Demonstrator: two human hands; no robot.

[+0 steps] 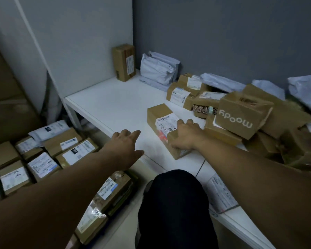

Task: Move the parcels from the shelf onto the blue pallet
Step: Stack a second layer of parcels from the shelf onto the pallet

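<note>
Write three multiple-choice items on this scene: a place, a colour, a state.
1. Where does the upright box stand?
A) on the floor
B) at the back left corner of the shelf
C) atop the pile

2. What colour is the shelf top?
A) blue
B) black
C) white

3. What is the right hand doing?
A) gripping the labelled box
B) hanging idle
C) touching the wall

Answers: 1 B, it stands in that far corner; 2 C, its bare surface shows white; 3 A, its fingers curl over the box.
</note>
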